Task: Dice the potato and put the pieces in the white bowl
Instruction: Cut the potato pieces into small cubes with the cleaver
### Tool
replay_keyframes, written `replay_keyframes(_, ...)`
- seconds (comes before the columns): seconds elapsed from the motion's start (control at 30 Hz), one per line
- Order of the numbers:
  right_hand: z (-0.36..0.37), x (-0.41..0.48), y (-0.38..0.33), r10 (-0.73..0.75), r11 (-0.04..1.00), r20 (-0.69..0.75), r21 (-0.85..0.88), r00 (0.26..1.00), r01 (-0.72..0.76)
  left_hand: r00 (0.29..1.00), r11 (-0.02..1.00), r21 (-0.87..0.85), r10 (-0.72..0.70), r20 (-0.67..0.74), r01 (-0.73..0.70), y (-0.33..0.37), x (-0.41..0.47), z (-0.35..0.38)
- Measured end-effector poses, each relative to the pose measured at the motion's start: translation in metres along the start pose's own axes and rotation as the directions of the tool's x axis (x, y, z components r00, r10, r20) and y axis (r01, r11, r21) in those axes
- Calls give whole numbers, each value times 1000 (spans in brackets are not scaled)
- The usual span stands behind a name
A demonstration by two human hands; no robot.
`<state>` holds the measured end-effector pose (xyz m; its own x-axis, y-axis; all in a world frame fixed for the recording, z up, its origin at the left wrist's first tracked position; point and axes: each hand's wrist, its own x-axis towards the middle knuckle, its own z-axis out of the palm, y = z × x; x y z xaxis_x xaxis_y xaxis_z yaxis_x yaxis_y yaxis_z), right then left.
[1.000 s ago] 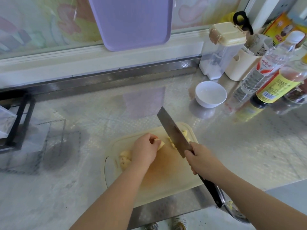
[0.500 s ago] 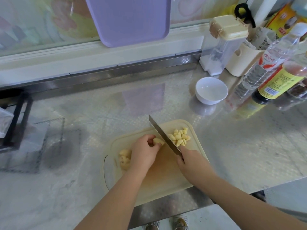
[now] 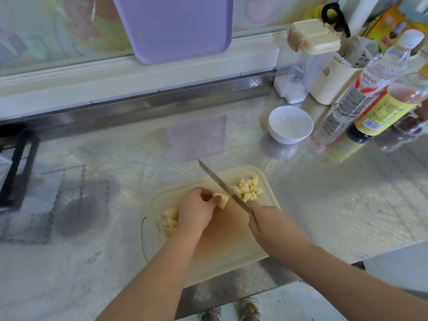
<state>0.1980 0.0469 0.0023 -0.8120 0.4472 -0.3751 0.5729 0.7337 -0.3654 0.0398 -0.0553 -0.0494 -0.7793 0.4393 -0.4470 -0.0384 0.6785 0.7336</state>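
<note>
The left hand (image 3: 196,213) pinches the firm, likely slippery potato chunk (image 3: 222,200) just beside the knife (image 3: 220,183) the right hand (image 3: 269,225) grips.

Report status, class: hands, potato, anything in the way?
Left hand holds potato chunk; right hand grips knife, blade beside it. Diced pile on cutting board, white bowl empty. Path to bowl open.

Just bare arms here: left forearm (image 3: 162,262) comes in from around 7 o'clock, right forearm (image 3: 335,269) from 4 o'clock, both uncovered right to the frame edge. Left grip (image 3: 196,212) and right grip (image 3: 271,225) are bare as well. Down at 6 o'clock, past the counter (image 3: 347,205) edge, the toes of two pale shoes (image 3: 251,308) with a holey, mesh-like pattern, kinda blurry.
</note>
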Motion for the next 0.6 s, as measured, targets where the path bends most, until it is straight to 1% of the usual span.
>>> replay_keyframes(0.23, 8, -1, -5, 6, 1000, 34, -28, 999, -5, 1000, 999, -30, -23, 5, 23, -2, 2, 0)
replay_keyframes(0.6, 11, 2, -6, 21, 998, 65, -64, 998, -17, 1000, 999, -43, -21, 5, 21, -3, 5, 1)
